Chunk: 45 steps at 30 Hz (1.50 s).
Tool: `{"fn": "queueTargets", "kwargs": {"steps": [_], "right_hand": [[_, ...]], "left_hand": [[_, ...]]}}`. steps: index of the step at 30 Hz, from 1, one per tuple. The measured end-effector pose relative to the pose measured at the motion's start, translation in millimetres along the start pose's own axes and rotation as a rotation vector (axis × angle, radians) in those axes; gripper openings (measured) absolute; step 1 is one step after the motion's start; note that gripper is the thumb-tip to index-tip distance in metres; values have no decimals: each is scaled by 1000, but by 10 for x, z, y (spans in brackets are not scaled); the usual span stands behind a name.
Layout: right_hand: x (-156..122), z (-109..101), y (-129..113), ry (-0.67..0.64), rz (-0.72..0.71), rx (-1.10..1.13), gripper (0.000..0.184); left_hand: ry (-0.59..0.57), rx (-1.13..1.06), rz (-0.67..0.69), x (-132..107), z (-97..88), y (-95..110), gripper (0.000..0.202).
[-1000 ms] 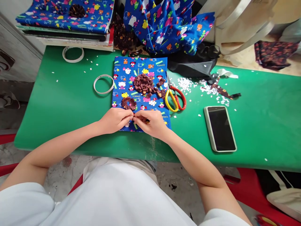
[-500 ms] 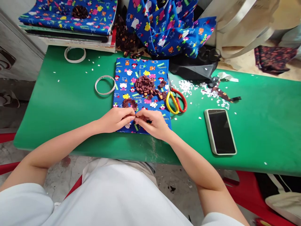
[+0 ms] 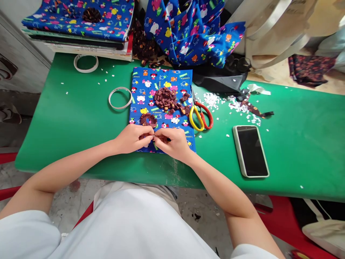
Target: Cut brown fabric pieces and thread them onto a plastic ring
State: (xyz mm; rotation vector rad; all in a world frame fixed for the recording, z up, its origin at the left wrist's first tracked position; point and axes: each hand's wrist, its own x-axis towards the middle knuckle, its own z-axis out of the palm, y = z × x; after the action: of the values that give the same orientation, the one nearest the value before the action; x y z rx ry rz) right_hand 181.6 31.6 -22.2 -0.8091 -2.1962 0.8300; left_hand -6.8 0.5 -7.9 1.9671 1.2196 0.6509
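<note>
Over the near part of a blue cartoon-print cloth pad (image 3: 137, 79), my left hand (image 3: 132, 139) and my right hand (image 3: 174, 143) meet fingertip to fingertip. Both are closed in a pinch; whatever lies between the fingertips is too small and covered to make out. Just beyond them is a loose ring of brown patterned fabric pieces (image 3: 148, 120). A larger heap of small brown pieces (image 3: 165, 99) sits farther up the pad, with a few strips (image 3: 184, 108) to its right. Scissors (image 3: 201, 117) with yellow and red handles lie at the pad's right edge.
Two tape rolls (image 3: 120, 107) (image 3: 86, 71) lie on the green table (image 3: 67, 118) at left. A phone (image 3: 250, 151) rests at right, near white paper bits (image 3: 211, 100). Behind stand a book stack (image 3: 88, 49), crumpled blue cloth (image 3: 188, 39) and a black bag (image 3: 218, 81).
My hands stay pinched together, with the fingers shifted only slightly. The view has moved a little, so things at the right appear slightly farther left.
</note>
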Motion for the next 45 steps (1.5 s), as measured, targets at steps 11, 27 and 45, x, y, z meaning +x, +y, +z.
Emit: {"fn": "queueTargets", "kwargs": {"steps": [11, 27, 45], "right_hand": [[-3, -2, 10, 1, 3, 3, 14], [14, -13, -35, 32, -46, 43, 15], [18, -12, -47, -74, 87, 140, 15]], "left_hand": [[102, -76, -68, -1, 21, 20, 17], [95, 165, 174, -27, 75, -76, 21], [124, 213, 137, -28, 139, -112, 21]]}}
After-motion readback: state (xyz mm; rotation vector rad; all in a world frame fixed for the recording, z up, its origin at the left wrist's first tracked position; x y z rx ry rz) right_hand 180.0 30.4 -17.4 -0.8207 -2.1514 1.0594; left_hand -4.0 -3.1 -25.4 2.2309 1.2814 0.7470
